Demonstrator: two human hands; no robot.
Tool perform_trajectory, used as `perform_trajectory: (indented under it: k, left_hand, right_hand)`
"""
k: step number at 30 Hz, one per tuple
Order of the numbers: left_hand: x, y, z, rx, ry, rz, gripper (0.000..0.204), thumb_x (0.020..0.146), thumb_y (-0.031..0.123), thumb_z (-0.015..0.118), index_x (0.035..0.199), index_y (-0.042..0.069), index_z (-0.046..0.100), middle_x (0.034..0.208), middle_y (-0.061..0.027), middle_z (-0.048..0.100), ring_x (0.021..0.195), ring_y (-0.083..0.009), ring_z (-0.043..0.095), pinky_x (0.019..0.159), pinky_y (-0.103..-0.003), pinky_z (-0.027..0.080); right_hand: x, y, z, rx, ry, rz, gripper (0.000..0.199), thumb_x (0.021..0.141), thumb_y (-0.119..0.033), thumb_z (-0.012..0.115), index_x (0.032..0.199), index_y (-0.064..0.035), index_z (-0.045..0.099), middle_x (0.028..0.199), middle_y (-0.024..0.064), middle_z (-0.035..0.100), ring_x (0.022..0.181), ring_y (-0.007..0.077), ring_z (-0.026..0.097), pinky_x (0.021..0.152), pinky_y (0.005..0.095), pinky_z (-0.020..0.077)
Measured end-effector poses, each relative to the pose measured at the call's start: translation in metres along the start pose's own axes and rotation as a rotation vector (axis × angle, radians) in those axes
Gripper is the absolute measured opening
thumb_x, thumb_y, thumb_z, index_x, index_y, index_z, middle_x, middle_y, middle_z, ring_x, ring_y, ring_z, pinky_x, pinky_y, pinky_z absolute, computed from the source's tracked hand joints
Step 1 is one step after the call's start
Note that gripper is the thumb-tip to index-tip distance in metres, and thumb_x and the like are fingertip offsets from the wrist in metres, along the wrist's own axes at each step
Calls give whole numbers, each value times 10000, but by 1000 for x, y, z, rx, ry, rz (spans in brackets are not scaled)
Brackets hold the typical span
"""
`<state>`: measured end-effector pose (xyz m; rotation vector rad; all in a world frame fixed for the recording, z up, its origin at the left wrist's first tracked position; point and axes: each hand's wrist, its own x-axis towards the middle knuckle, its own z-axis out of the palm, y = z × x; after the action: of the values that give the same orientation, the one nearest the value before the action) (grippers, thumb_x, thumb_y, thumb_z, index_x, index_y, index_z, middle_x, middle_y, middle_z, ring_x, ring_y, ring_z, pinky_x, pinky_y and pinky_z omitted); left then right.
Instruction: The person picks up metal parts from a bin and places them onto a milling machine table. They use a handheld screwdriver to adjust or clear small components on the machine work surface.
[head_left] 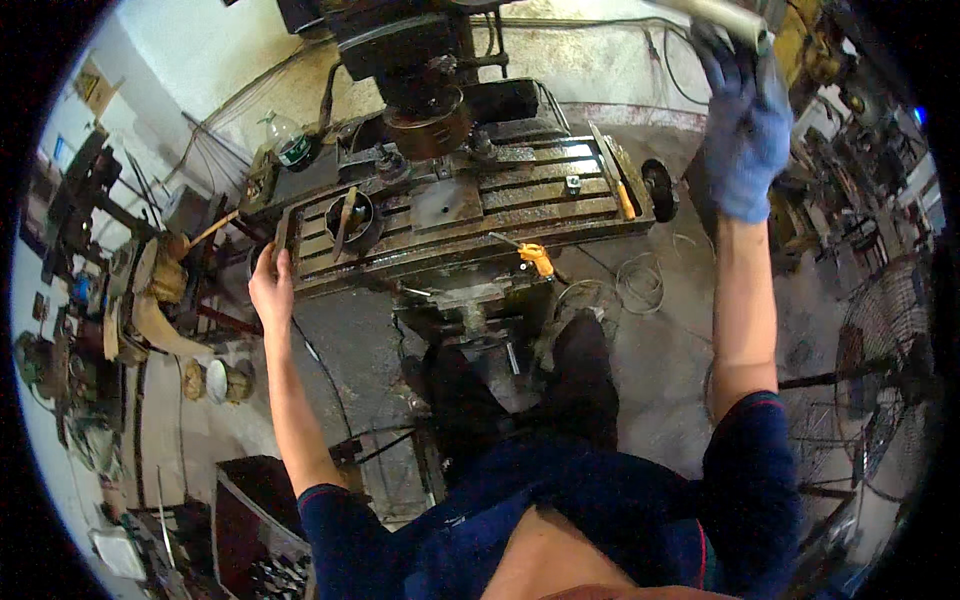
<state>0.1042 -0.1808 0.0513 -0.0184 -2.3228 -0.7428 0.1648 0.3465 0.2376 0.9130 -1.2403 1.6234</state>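
My bare left hand [270,284] is at the left end of a milling machine's slotted table [400,262]. Its fingers curl at a dark rounded part there, apparently a handwheel, mostly hidden. Raised at the upper right, my right hand [748,140] wears a blue-grey glove with dark fingertips. Those fingers close on a pale tube [735,20] that runs out of the top of the picture. On the table are a dark pot [368,232] with a brush-like tool [347,215] across it, a flat plate [445,205] below the spindle head [428,125], and a small metal block [573,184].
An orange-handled file [624,195] lies near the table's right end, by another handwheel [657,190]. An orange air gun [537,260] hangs at the front edge. A coiled hose [640,283] lies on the floor. At right stands a wire-caged fan [880,350]; a bin [260,520] is lower left.
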Motion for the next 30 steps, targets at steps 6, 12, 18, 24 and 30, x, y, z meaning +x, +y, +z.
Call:
perform_trajectory:
  k: [6, 12, 18, 24, 30]
  left_hand:
    - [-2, 27, -9, -149, -146, -242, 395, 859, 287, 546, 1129, -2, 542, 747, -118, 633, 648, -130, 581, 591, -272, 455]
    - [1, 21, -44, 178, -232, -5, 381, 855, 300, 550, 1090, 1, 560, 697, -136, 610, 614, -159, 594, 562, -297, 439]
    - [0, 28, -97, 354, -325, -76, 362, 836, 259, 571, 1066, -21, 569, 917, -203, 624, 842, -288, 617, 730, -337, 451]
    - [4, 32, -133, 564, -415, 176, 265, 792, 202, 594, 992, 28, 608, 777, -206, 608, 745, -358, 591, 644, -406, 467]
    - [-2, 51, -170, 570, -545, 113, 240, 763, 145, 591, 980, 44, 591, 759, -191, 597, 747, -360, 571, 635, -439, 439]
  right_hand:
    - [39, 4, 29, 292, -12, -96, 495, 809, -389, 572, 1112, -1, 528, 1108, 112, 559, 1078, 217, 499, 1013, 453, 274]
    - [-130, 50, -26, -772, -395, 722, 344, 801, -332, 569, 940, -20, 616, 869, 124, 631, 838, 255, 605, 728, 345, 456]
    - [-320, 130, -53, -792, -645, 1400, 607, 640, -491, 670, 1018, -23, 596, 975, 149, 625, 884, 274, 593, 807, 331, 444]
    - [-369, 171, -22, -222, -156, 1395, 384, 715, -291, 709, 955, -13, 593, 865, 24, 594, 765, 120, 527, 693, 270, 436]
    - [-357, 148, -3, -589, -139, 1306, 400, 710, -236, 717, 1007, -23, 554, 828, 39, 576, 685, 123, 499, 645, 261, 427]
